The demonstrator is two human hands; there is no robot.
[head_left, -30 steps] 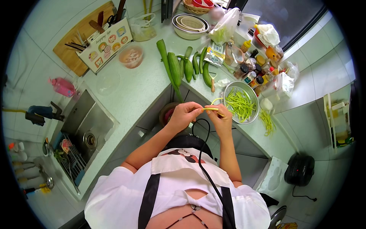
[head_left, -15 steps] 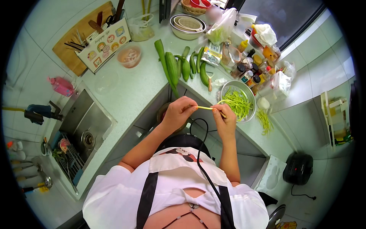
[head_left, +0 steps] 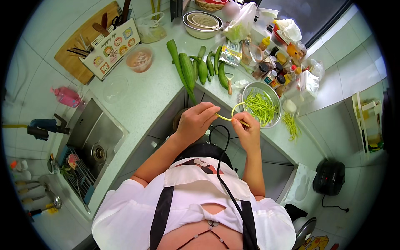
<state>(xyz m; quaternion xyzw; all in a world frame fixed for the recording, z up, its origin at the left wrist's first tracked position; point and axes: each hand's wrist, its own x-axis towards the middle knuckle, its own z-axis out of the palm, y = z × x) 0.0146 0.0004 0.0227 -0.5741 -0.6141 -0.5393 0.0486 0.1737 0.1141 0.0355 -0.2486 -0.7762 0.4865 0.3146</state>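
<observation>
My left hand [head_left: 196, 121] and my right hand [head_left: 247, 133] pinch one long, thin yellow-green vegetable stem [head_left: 224, 119], which looks like a garlic scape. It sags between my fingers in front of the counter corner. One end loops up over my right hand toward the metal bowl [head_left: 280, 120], and a short piece sticks out past my right fingertips. Cut green stem pieces [head_left: 261, 109] fill the bowl, just beyond my right hand. More loose stems [head_left: 291, 126] lie on the counter to the bowl's right.
Along the corner lie long green gourds [head_left: 188, 71], green peppers [head_left: 217, 60] and a peeler [head_left: 230, 84]. Seasoning jars [head_left: 270, 77] crowd behind the bowl. A plastic bowl [head_left: 139, 59] stands left, near the sink [head_left: 89, 125]. A black cable [head_left: 220, 164] hangs down my front.
The stem was pulled nearly straight between my hands; now it sags and its loop stands higher. My left hand's fingers have lifted and extended slightly. The right hand has dropped a little.
</observation>
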